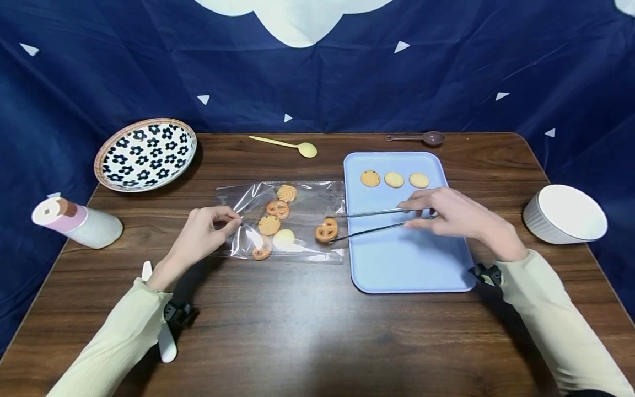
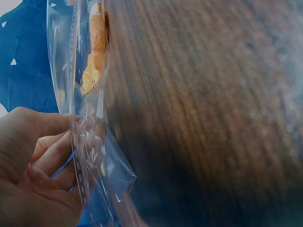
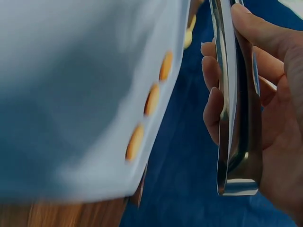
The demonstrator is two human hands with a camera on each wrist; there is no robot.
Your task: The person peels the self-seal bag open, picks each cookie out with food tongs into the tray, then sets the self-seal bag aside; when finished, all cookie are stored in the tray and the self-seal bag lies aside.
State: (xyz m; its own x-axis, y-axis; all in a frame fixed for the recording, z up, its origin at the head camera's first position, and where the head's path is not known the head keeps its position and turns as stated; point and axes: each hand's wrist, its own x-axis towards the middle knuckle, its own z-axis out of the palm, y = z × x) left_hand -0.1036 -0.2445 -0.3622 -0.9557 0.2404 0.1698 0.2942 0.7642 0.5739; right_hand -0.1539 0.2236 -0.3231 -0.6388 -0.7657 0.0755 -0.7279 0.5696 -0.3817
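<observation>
My left hand (image 1: pixel 205 231) pinches the left end of a clear plastic bag (image 1: pixel 310 198) lying on the table. In the left wrist view the thumb and fingers grip the bag's edge (image 2: pixel 75 94). Several cookies (image 1: pixel 269 225) and pretzels (image 1: pixel 278 209) show through the film. My right hand (image 1: pixel 453 212) holds metal tongs (image 1: pixel 372 212), reaching leftward over the blue tray (image 1: pixel 412 259). The tong tips stand on either side of a pretzel-shaped cookie (image 1: pixel 326 230), which overlaps the bag's right end. In the right wrist view the fingers curl round the tongs (image 3: pixel 239 118).
Three cookies (image 1: pixel 394 180) lie along the tray's far side. Behind are a yellow spoon (image 1: pixel 306 149) and a brown measuring spoon (image 1: pixel 433 138). A flower-patterned plate (image 1: pixel 149 157) and a bottle (image 1: pixel 79 223) stand left, a white bowl (image 1: pixel 565 215) right. A white-handled utensil (image 1: pixel 167 344) lies under the left forearm.
</observation>
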